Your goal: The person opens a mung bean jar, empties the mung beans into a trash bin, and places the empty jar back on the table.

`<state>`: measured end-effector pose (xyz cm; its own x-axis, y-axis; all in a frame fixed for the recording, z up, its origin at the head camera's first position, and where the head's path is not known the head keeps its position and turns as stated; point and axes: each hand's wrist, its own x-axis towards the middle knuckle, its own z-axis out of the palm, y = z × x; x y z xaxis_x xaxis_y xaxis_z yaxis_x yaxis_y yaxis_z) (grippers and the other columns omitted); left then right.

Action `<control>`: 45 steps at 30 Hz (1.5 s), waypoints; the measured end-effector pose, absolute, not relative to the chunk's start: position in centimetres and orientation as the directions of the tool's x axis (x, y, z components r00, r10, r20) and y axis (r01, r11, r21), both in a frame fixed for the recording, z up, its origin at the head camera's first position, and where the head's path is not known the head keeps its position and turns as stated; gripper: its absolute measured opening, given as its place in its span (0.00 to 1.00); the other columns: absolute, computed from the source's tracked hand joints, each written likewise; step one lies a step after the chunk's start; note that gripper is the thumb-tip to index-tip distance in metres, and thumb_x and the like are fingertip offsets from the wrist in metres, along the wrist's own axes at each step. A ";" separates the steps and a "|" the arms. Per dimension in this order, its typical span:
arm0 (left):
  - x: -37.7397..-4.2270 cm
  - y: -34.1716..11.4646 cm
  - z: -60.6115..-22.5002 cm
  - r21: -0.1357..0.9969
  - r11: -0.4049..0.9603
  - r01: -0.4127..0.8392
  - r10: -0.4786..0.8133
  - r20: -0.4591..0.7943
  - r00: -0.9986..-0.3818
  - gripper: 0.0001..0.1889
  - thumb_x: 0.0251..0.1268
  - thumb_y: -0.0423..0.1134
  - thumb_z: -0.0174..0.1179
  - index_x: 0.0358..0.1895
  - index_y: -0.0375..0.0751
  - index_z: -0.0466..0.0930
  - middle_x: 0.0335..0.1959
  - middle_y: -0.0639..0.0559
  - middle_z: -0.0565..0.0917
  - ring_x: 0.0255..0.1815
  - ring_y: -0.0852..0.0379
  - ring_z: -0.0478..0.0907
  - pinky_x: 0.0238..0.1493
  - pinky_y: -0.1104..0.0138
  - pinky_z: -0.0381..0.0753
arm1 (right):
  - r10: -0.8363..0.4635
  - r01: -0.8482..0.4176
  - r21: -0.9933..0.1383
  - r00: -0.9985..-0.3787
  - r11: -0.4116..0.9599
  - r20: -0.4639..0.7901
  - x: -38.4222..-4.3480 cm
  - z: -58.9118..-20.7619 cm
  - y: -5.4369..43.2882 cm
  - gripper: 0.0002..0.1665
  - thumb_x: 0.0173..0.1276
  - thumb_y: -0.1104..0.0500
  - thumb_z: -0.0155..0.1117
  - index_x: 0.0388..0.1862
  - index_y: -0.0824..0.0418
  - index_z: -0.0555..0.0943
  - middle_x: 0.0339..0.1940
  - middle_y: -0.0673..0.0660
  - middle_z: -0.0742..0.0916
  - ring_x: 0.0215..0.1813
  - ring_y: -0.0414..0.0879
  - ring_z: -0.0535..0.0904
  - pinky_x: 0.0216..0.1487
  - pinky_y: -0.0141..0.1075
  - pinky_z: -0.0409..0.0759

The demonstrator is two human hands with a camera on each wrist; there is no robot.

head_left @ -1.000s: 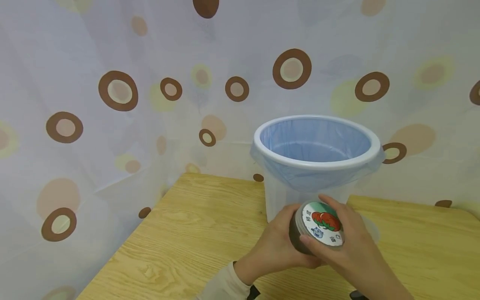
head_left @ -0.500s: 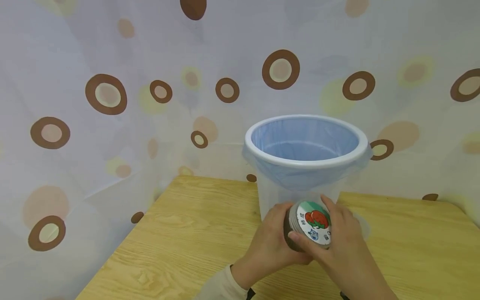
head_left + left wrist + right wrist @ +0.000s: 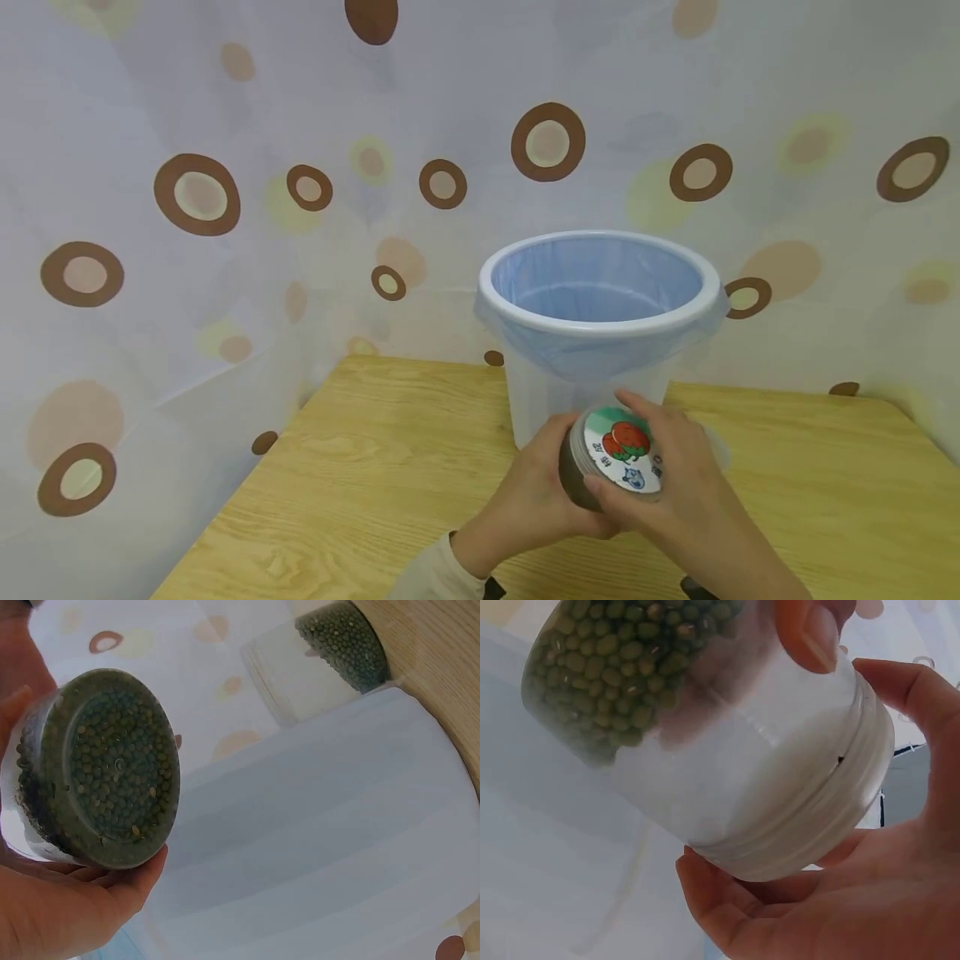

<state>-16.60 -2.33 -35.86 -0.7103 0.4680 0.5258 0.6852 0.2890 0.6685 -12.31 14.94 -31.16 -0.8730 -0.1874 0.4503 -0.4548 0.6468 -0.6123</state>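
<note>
In the head view, a clear plastic jar [image 3: 577,483] is held tilted in front of the bin, its bottom facing away from me. Green mung beans [image 3: 607,667] fill its lower part. My left hand [image 3: 536,492] grips the jar's body from the left. My right hand [image 3: 686,475] has fingers and thumb curled round the ridged screw lid [image 3: 622,450], whose white and green label shows red fruit and a small blue figure. The right wrist view shows the lid on the jar. From the left wrist view, the jar's bottom [image 3: 124,765] is seen with beans behind it.
Just beyond the hands stands a white bin [image 3: 540,400] lined with a blue bag [image 3: 600,283]. Beside it, a second clear jar of green beans [image 3: 345,649] stands on the wooden table [image 3: 360,467]. A dotted curtain [image 3: 300,100] hangs behind.
The lid's picture has turned counterclockwise under my right hand. My left hand keeps its grip on the jar. The whole head view has shifted, so the bin appears farther left.
</note>
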 end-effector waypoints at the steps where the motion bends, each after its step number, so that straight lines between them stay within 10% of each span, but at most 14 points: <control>1: -16.6 -2.4 -35.8 0.680 0.280 0.677 0.468 0.519 -0.715 0.46 0.39 0.38 0.78 0.65 0.47 0.61 0.58 0.55 0.74 0.54 0.64 0.73 0.53 0.69 0.74 | -0.200 -0.463 -0.613 -0.871 0.640 0.449 -12.3 -31.1 15.0 0.47 0.57 0.49 0.73 0.71 0.56 0.62 0.60 0.57 0.74 0.55 0.51 0.67 0.43 0.45 0.73; 19: -16.5 -1.5 -36.4 0.415 0.473 0.777 0.409 0.678 -0.611 0.47 0.35 0.45 0.80 0.62 0.41 0.63 0.53 0.53 0.74 0.53 0.61 0.72 0.55 0.72 0.73 | -0.094 -0.296 -0.593 -0.933 0.749 0.347 -11.9 -31.5 14.4 0.57 0.58 0.37 0.68 0.73 0.66 0.55 0.62 0.69 0.70 0.57 0.65 0.63 0.45 0.56 0.72; 45: -16.3 -2.1 -36.1 0.689 0.307 0.656 0.484 0.481 -0.731 0.45 0.41 0.39 0.78 0.65 0.46 0.61 0.59 0.55 0.73 0.55 0.64 0.72 0.53 0.69 0.74 | -0.281 -0.476 -0.660 -0.878 0.581 0.386 -12.8 -31.6 16.2 0.50 0.53 0.52 0.76 0.73 0.51 0.61 0.61 0.55 0.72 0.56 0.50 0.65 0.43 0.40 0.73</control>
